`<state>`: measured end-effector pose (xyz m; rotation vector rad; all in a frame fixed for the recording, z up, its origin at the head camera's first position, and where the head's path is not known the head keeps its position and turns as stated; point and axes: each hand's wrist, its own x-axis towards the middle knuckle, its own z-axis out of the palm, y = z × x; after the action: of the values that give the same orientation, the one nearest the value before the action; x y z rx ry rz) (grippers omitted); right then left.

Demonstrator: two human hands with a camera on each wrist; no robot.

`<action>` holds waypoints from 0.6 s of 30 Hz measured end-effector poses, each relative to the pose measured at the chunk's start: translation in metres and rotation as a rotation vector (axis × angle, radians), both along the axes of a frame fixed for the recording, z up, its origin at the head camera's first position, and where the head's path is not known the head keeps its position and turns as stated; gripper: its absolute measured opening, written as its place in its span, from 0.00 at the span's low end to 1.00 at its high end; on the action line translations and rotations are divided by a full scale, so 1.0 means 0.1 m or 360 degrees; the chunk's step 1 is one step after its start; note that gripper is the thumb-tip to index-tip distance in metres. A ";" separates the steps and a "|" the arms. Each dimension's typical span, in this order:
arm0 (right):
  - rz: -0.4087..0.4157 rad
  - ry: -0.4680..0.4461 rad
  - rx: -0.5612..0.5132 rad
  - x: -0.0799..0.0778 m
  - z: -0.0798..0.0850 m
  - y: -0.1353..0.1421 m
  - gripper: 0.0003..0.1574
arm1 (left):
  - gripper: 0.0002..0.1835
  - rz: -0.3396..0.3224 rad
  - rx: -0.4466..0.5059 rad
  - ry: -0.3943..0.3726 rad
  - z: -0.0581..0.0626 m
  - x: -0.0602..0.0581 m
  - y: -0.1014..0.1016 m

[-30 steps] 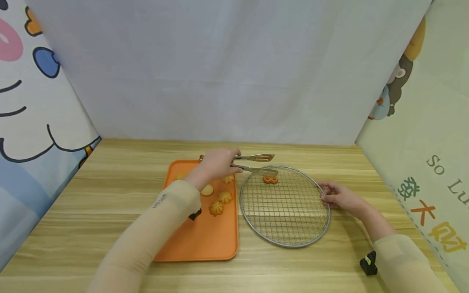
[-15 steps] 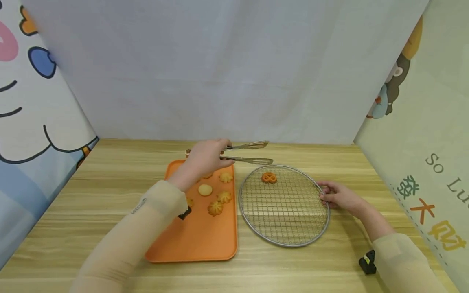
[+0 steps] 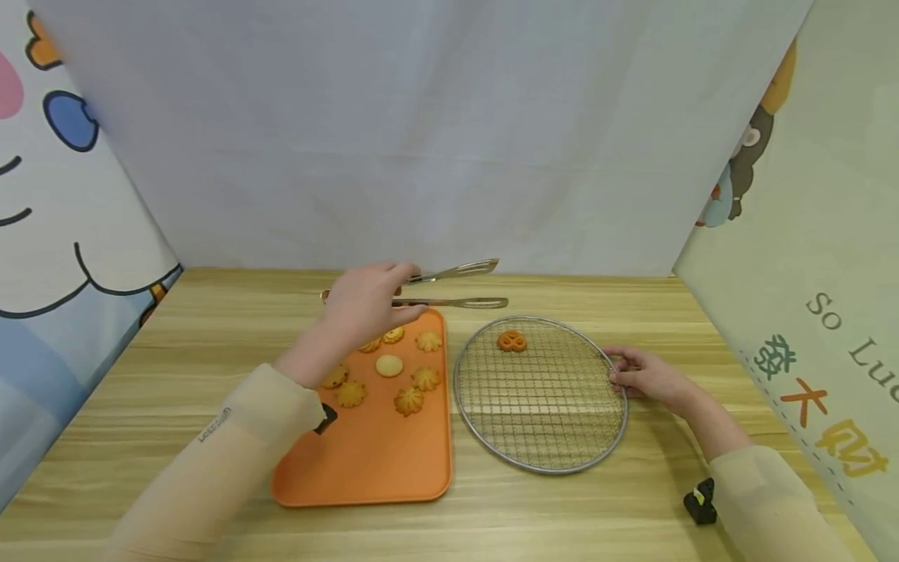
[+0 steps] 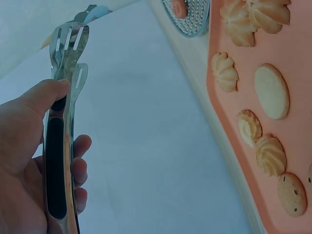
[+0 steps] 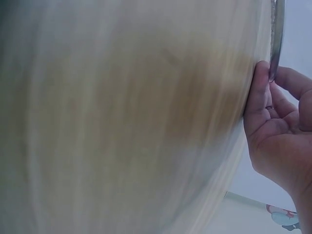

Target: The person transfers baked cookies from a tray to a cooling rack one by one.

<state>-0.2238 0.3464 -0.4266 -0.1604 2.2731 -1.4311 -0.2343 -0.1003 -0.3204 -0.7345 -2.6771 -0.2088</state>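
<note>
- Two things fill my hands in the head view: my left grip (image 3: 365,299) holds metal tongs (image 3: 460,272), arms spread with nothing between, near the far edge of the orange tray (image 3: 379,464); my right grip (image 3: 649,378) pinches the rim of the wire rack (image 3: 555,471).
- Head view again: the cookies (image 3: 409,401) and the pretzel (image 3: 512,341) look brittle, calling for a gentle squeeze.
- Around them, a wood-grained bench (image 3: 534,523), pale cloth (image 3: 449,133) behind, printed panels (image 3: 801,257) beside.
- Left wrist view: the tongs seem light, springy, slick; I'd hold the dark inlay (image 4: 56,168).
- Right wrist view: the rack seems stiff, best held rim-wise; much is blurred.
</note>
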 end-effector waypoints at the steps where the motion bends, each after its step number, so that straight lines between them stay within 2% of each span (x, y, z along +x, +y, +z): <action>1: 0.0001 0.0000 -0.0004 0.00 0.00 0.00 0.38 | 0.25 -0.0007 0.0005 0.0020 0.01 0.02 -0.02; 11: 0.0006 0.0026 0.0030 0.01 0.00 -0.01 0.37 | 0.25 -0.0110 0.0123 0.0157 0.03 0.21 -0.25; 18: 0.0002 0.0029 0.0037 0.01 0.01 -0.01 0.37 | 0.26 -0.0125 0.0164 0.0121 -0.06 0.30 -0.42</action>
<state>-0.2230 0.3458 -0.4258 -0.1685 2.3031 -1.4074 -0.2038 -0.1427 -0.3261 -0.7995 -2.5471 -0.3298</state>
